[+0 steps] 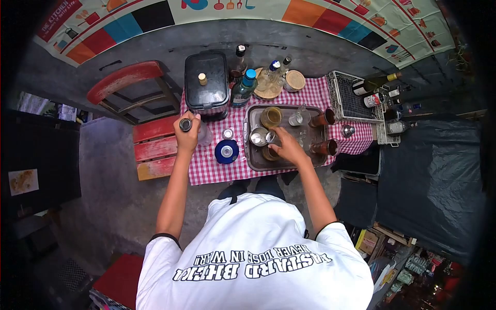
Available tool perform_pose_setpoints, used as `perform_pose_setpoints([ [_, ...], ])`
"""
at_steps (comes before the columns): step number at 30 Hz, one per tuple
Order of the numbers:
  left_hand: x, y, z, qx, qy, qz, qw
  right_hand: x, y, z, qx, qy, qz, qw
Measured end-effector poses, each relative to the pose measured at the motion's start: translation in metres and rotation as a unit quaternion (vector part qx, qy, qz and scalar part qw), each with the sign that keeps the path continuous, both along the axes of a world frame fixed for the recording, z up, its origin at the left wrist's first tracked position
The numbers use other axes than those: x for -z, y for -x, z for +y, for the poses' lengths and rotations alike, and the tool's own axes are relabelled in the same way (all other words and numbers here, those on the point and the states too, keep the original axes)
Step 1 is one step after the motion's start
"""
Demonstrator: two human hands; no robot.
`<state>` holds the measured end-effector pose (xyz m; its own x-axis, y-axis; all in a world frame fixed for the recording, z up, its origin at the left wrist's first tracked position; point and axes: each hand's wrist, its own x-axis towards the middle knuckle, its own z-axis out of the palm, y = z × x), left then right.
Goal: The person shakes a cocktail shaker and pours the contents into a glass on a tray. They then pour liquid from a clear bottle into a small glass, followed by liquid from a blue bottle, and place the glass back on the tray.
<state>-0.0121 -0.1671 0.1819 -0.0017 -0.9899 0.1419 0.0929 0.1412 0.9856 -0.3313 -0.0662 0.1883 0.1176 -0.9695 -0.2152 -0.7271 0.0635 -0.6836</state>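
Note:
My left hand (188, 132) is wrapped round the neck of a bottle (185, 124) at the left end of the table, just below the black lidded container (206, 82). Over the brown tray (250, 155), my right hand (285, 146) has its fingers closed on a small clear glass (270, 137). Close to that glass are another clear glass (258, 137) and an amber glass (271, 117). Copper-coloured cups (324, 119) lie on the tray's right side. Between my hands stands a round blue object (226, 152) with a silver top, a small clear glass (228, 134) behind it.
Several bottles, one with a blue cap (250, 74), stand at the table's back beside a round wooden lid (295, 80). A wire crate (351, 95) with bottles is at the right. A red wooden chair (155, 144) adjoins the table's left edge.

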Motion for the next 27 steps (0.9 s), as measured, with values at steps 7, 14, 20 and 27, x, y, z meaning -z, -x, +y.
perform_pose_setpoints([
  [7, 0.014, -0.002, -0.002, 0.007, 0.026, -0.030, 0.999, 0.006, 0.003, -0.007, -0.031, 0.022, 0.041, 0.998],
  [14, 0.007, -0.005, -0.002, 0.018, 0.017, -0.063, 0.998, -0.002, -0.001, -0.014, -0.051, -0.004, 0.056, 0.997],
  [20, 0.015, -0.009, -0.002, 0.019, 0.043, -0.086, 0.995, -0.006, -0.005, -0.017, -0.063, 0.026, 0.079, 0.995],
  [27, 0.022, -0.013, 0.006, -0.002, 0.031, -0.065, 0.997, -0.010, -0.006, -0.020, -0.067, 0.028, 0.090, 0.993],
])
